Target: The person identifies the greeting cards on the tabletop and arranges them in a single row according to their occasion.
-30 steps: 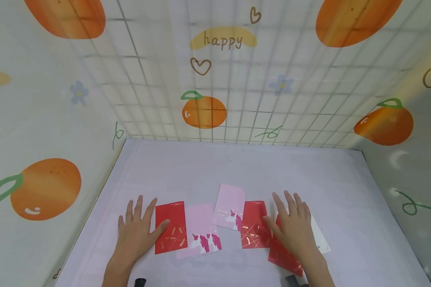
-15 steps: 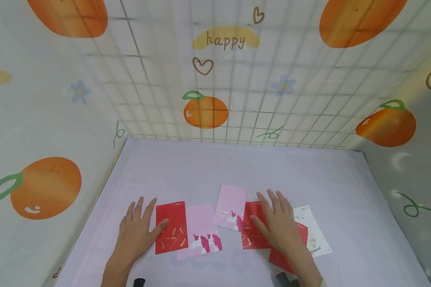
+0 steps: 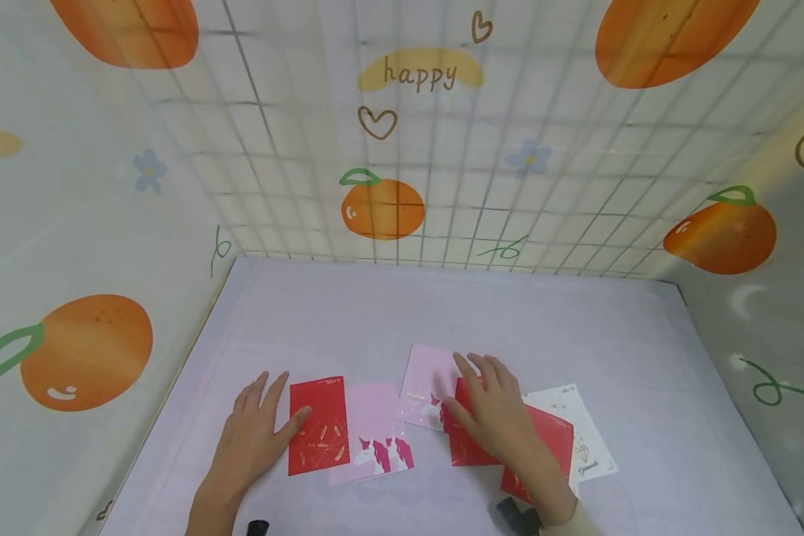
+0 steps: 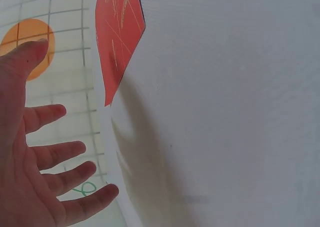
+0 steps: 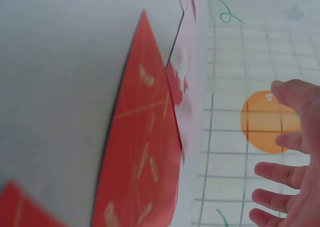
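The white desk (image 3: 375, 313) lay beneath the left hand (image 3: 254, 428) and right hand (image 3: 499, 413), both with fingers spread, holding nothing. On it, the leftmost red card (image 3: 321, 432) lay partly under the left thumb, the middle red card (image 3: 466, 451) beneath the right hand.

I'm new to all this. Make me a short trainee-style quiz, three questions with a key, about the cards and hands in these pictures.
1. Fill in the blank: the two overlapping pink rectangular paper-like cards each show the head of a printed ______.

2. True or false: in the head view, the left hand has its fingers curled round a card.

3. Multiple choice: in the head view, what lies partly over the white rectangular paper-like card?
a) a pink card
b) a red rectangular paper-like card
c) the left hand

Key:
1. Unicorn.
2. False; its fingers are spread and hold nothing.
3. b.
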The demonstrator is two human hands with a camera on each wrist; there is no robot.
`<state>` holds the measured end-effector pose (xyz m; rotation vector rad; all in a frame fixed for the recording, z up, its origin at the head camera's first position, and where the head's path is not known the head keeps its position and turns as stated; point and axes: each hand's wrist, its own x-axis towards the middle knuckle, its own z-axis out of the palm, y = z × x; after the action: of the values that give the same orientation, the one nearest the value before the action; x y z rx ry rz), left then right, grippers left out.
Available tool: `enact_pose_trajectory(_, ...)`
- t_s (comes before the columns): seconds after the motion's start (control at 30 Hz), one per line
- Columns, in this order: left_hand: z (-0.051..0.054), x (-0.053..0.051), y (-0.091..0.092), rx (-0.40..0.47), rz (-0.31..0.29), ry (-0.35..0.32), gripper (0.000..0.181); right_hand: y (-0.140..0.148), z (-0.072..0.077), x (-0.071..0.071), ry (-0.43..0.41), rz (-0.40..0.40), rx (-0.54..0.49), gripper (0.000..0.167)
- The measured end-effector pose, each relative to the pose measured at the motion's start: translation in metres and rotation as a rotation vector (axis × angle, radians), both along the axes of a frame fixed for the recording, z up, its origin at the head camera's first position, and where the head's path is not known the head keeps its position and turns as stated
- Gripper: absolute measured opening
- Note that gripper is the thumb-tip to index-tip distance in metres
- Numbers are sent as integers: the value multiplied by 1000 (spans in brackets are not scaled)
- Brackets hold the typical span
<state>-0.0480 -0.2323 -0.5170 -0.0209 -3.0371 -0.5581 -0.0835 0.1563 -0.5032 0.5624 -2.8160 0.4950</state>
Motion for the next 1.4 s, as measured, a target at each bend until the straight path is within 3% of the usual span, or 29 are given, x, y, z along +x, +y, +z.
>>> enact_pose_trajectory(0.37, -2, -1, -4, 74, 59, -41, 80, -27, -3, -13, 26, 79, -12, 77)
enact_pose_trajectory(0.63, -1, -3, -6, 129, 91, -118, 81, -46, -2, -17, 88, 137, 6, 69)
enact_pose_trajectory(0.97, -1, -4, -6, 138, 100, -120, 80, -69, -3, -21, -24, 124, -12, 75)
enact_pose_trajectory(1.4, 2, -10, -5, 139, 117, -107, 75, -99, -3, -28, -201, 181, -128, 60)
